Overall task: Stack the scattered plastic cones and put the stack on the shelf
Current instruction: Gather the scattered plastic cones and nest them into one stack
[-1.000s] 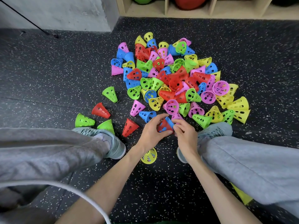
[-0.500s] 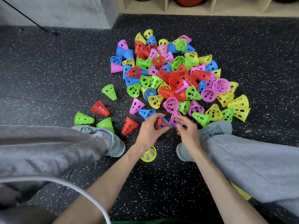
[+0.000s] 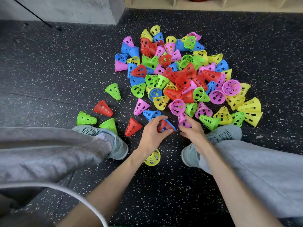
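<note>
So we're crouched on the speckled black floor (image 3: 49,66) with a big messy pile of cones (image 3: 178,74) spread out in front of us, every colour going: red, blue, green, yellow, pink, most of them tipped on their sides. Our left hand (image 3: 151,133) has its grip curled round a little stack (image 3: 165,126), a red cone nested in a blue one whose rim just peeks out at the wide end, held right at the near edge of the pile. Our right hand (image 3: 191,131) is just beside it, fingers closing on a pink cone (image 3: 183,121) that sits at the pile's near edge; can't quite tell if it's lifted off the floor. A few strays sit off to the left of the pile: a red cone (image 3: 132,126) just beside the left hand, two green cones (image 3: 86,119) by our left shoe (image 3: 113,141), another red and another green further out. One yellow cone (image 3: 153,158) lies under our left wrist, between our shoes. The shelf (image 3: 213,4) runs along the far edge of the floor, well apart from the stack.
</note>
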A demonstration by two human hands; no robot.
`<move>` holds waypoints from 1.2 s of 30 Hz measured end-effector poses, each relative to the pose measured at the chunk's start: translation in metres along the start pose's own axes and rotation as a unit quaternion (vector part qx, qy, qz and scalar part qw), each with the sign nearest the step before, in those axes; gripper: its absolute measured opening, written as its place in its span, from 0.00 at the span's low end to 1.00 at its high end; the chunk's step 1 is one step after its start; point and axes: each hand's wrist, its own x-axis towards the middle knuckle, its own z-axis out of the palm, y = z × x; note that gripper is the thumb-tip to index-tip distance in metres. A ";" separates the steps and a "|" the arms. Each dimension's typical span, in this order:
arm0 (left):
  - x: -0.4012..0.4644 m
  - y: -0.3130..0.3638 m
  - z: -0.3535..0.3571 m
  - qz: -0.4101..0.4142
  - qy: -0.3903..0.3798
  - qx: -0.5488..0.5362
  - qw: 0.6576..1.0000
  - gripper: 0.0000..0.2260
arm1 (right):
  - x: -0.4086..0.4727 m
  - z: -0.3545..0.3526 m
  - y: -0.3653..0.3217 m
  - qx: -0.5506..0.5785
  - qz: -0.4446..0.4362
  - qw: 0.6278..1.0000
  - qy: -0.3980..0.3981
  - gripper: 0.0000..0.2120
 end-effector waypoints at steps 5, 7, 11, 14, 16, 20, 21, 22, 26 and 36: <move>0.000 -0.001 0.004 0.001 0.005 0.004 1.000 0.23 | -0.009 0.006 0.003 0.033 -0.053 0.992 0.108 0.18; -0.001 -0.002 0.005 0.006 0.005 0.006 1.000 0.23 | -0.014 0.007 0.004 0.007 -0.090 0.984 0.153 0.14; -0.003 0.001 0.005 0.013 0.010 0.005 1.000 0.23 | -0.024 0.003 -0.007 -0.065 -0.136 0.965 0.215 0.08; -0.004 0.006 0.005 0.020 0.010 0.004 1.000 0.23 | -0.028 -0.003 -0.017 -0.082 -0.142 0.966 0.201 0.08; -0.006 0.009 0.005 0.019 0.011 -0.001 1.000 0.24 | -0.029 -0.005 -0.021 -0.100 -0.136 0.968 0.184 0.10; -0.007 0.010 0.006 0.008 0.011 -0.011 1.000 0.26 | -0.032 -0.006 -0.024 -0.137 -0.150 0.966 0.159 0.10; -0.007 0.011 0.006 0.009 0.010 -0.009 1.000 0.26 | -0.033 -0.006 -0.024 -0.136 -0.152 0.967 0.150 0.10; -0.008 0.011 0.006 0.011 0.010 -0.006 1.000 0.26 | -0.034 -0.005 -0.024 -0.132 -0.153 0.969 0.141 0.10; -0.008 0.014 0.007 0.015 0.009 -0.003 1.000 0.27 | -0.037 -0.003 -0.025 -0.104 -0.160 0.976 0.101 0.12; -0.010 0.018 0.006 0.039 0.011 0.012 0.999 0.25 | -0.038 0.001 -0.024 -0.110 -0.174 0.978 0.029 0.13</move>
